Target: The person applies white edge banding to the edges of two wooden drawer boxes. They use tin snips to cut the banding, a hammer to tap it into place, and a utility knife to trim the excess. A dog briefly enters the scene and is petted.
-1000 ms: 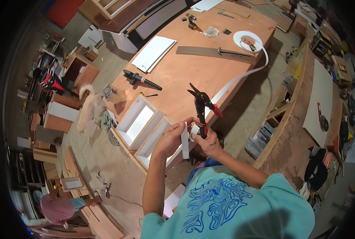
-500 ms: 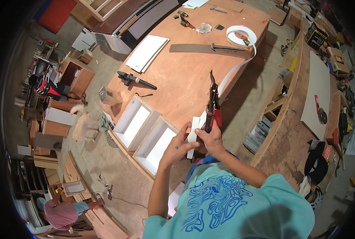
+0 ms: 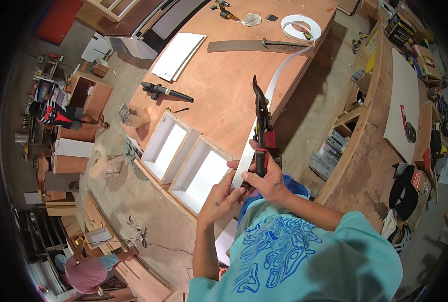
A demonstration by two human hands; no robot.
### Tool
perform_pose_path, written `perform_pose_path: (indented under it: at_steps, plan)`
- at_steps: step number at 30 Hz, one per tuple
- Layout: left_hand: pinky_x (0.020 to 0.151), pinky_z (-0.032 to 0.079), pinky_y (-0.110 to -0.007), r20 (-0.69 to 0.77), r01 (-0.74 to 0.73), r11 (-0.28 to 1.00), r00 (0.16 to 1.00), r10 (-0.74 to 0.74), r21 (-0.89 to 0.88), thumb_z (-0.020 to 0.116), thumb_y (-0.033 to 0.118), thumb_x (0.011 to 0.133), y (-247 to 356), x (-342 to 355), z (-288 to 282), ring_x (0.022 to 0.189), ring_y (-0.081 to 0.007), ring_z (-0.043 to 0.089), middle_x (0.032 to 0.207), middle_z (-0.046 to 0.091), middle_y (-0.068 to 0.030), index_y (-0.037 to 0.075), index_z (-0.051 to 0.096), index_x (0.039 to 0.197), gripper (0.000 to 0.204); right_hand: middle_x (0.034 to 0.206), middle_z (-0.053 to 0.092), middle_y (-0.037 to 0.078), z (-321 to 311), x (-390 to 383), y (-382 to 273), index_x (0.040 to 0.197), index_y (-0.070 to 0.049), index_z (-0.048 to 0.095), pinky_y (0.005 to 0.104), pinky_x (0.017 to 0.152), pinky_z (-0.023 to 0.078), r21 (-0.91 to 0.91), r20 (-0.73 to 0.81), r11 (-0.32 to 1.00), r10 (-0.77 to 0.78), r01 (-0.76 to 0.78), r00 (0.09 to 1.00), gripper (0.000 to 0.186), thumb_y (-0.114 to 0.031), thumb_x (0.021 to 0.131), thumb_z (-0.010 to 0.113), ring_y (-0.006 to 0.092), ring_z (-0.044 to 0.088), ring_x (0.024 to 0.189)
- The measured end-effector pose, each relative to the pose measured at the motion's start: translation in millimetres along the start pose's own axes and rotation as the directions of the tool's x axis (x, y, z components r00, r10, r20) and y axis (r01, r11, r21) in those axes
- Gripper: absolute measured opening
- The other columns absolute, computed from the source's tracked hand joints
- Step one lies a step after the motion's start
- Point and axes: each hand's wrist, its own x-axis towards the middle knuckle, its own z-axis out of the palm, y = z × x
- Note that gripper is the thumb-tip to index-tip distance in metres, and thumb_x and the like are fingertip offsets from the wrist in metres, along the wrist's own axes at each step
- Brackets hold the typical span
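Observation:
My left hand [image 3: 220,201] is closed on the lower end of a white edge-banding strip [image 3: 242,169], pinching it near my waist. My right hand [image 3: 270,183] grips a pair of snips [image 3: 260,121] with black and red handles, their dark jaws pointing away from me over the table edge. The right thumb also lies against the strip. From my hands the strip runs behind the snips and curves to a white roll [image 3: 288,25] at the table's far right corner. Whether the jaws touch the strip I cannot tell.
The wooden table [image 3: 224,95] bears two white-lined open boxes [image 3: 196,135], a blower-like black tool [image 3: 167,92], white panels [image 3: 179,54], a brown board [image 3: 234,47] with a hammer, and a drill [image 3: 224,10]. A cluttered bench [image 3: 357,156] stands right. Two people and a dog are left.
Both hands have moved slightly down, with the snips and strip. The white piece in my left hand now lines up with the long strip. My view has shifted slightly.

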Motion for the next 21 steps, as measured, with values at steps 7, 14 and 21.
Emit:
perform_pose_path:
  at_steps: [7,14,21]
  plan:
    - [0.057,0.048,-0.026,-0.048,0.048,0.985,0.997,-0.057,-0.168,0.061,0.013,0.094,-8,-20,-12,0.063,-0.0127,0.058,0.076,0.060,-0.0054,-0.003,0.059,0.100,0.017,0.123,0.059,0.021,-9,12,10,0.146,-0.001,0.021,0.0341,0.083,0.055,-0.176,0.054,0.968,-0.174,0.181,0.983,0.060,0.002,0.094,0.051,0.0219,0.064,0.103]
    - [0.054,0.049,-0.027,-0.019,0.195,0.977,0.980,-0.197,-0.085,0.064,0.018,0.094,-16,-31,-19,0.060,-0.0119,0.059,0.071,0.059,-0.0042,-0.003,0.060,0.100,0.022,0.113,0.062,0.026,-38,40,1,0.136,0.000,0.029,0.0349,0.082,0.056,0.136,-0.245,0.991,0.018,0.016,0.969,0.049,-0.004,0.093,0.053,0.0240,0.067,0.094]
    - [0.056,0.051,-0.027,0.029,0.235,0.967,0.971,-0.238,0.096,0.063,0.027,0.095,-18,-14,-13,0.058,-0.0120,0.059,0.068,0.058,-0.0033,-0.002,0.059,0.098,0.029,0.107,0.066,0.023,-33,26,19,0.135,-0.008,0.031,0.0332,0.082,0.055,0.083,-0.209,0.995,-0.029,0.047,0.978,0.047,-0.006,0.094,0.054,0.0191,0.067,0.090]
